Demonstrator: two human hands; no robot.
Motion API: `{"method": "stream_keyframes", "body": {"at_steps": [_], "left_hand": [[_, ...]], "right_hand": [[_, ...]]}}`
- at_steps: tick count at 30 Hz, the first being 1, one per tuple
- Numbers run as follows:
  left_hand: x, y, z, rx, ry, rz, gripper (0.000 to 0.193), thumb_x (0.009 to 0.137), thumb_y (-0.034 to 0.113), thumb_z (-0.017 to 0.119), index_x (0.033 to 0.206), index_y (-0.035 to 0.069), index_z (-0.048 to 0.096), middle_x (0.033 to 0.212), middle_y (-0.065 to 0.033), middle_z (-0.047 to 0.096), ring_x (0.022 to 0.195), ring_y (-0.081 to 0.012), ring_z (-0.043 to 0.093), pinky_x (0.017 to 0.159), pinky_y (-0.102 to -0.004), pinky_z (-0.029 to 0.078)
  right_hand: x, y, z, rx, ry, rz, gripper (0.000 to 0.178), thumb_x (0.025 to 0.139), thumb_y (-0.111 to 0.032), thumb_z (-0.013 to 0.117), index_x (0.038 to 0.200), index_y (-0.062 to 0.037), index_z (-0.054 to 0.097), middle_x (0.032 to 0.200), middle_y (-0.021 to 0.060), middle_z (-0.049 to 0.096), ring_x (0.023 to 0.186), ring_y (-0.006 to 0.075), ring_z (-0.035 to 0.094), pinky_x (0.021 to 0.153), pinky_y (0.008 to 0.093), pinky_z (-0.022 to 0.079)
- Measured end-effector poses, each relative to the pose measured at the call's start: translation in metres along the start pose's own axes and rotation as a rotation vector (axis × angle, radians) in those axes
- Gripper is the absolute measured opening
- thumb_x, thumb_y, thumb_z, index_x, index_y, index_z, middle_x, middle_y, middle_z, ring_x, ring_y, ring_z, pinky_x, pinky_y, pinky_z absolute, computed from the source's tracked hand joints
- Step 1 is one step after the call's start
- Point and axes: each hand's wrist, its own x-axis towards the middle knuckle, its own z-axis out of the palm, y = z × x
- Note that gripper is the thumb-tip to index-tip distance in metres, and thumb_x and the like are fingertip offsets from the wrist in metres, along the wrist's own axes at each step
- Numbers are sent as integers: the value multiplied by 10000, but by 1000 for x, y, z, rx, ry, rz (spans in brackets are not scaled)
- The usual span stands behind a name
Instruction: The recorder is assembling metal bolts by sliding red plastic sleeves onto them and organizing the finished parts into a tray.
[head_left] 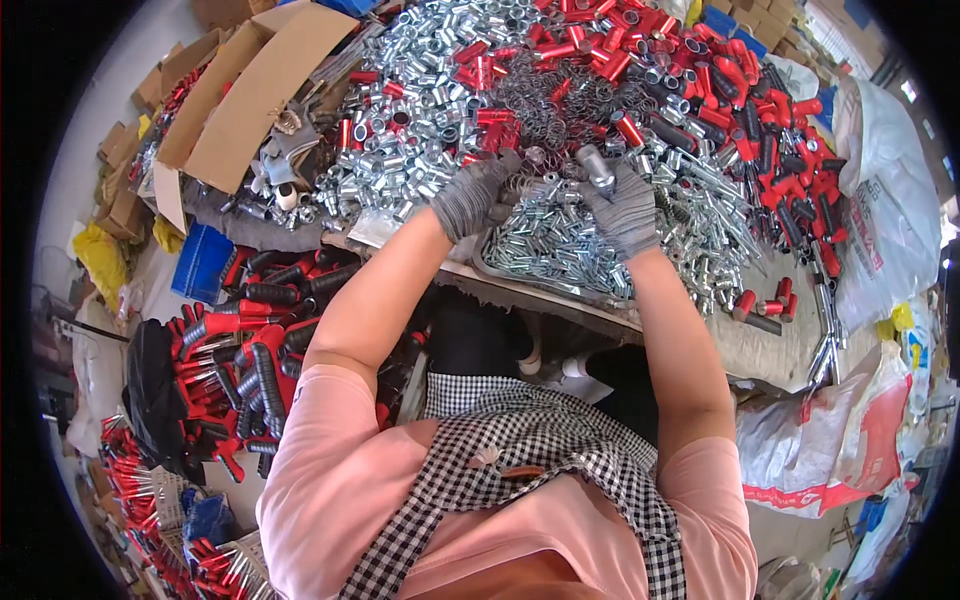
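Note:
My right hand (625, 208), in a grey striped knit glove, is closed round a silver metal sleeve (594, 165) that tilts up over the workbench. My left hand (470, 198), gloved alike, has its fingers curled at the edge of the pile of wire springs (545, 105); what its fingertips hold, if anything, is hard to make out. Between and below the hands lies a tray of small silver pins or screws (560, 240). Silver metal sleeves (410, 110) are heaped beyond my left hand, with red sleeves (610, 65) farther back.
Red and black handled tools (790, 170) pile up at the right of the workbench (775, 355), beside a white plastic sack (880, 220). An open cardboard box (235, 110) stands at the far left. More red and black tools (260, 350) and a blue bin (203, 262) lie below it.

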Motion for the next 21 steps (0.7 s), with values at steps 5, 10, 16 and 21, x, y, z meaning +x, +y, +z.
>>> {"method": "stream_keyframes", "body": {"at_steps": [5,10,16,21], "left_hand": [[24,-10,-31,965,111,486,415,920,448,511,993,45,577,645,-32,552,512,-153,538,487,-307,441],[32,-15,-23,538,9,502,437,911,406,556,1081,4,563,995,-106,626,907,-185,592,808,-323,478],[38,-21,-17,188,-185,506,651,769,143,755,1292,3,393,1091,-102,587,998,-199,573,857,-332,499],[43,-25,-15,235,-260,570,790,717,141,797,1343,4,334,1135,-109,580,1029,-212,571,885,-338,494]], "right_hand": [[3,-9,19,-125,33,-106,344,763,-210,683,1056,-42,617,869,170,652,782,306,642,720,365,508],[8,-3,38,809,-5,477,326,728,-94,753,1005,-12,602,771,33,624,646,105,555,571,259,450],[6,1,61,905,82,556,213,730,-66,721,899,-27,597,737,38,611,619,120,538,579,282,453],[11,-13,53,1332,15,851,138,840,-82,613,966,-58,561,821,71,610,511,68,457,346,170,306]]}}
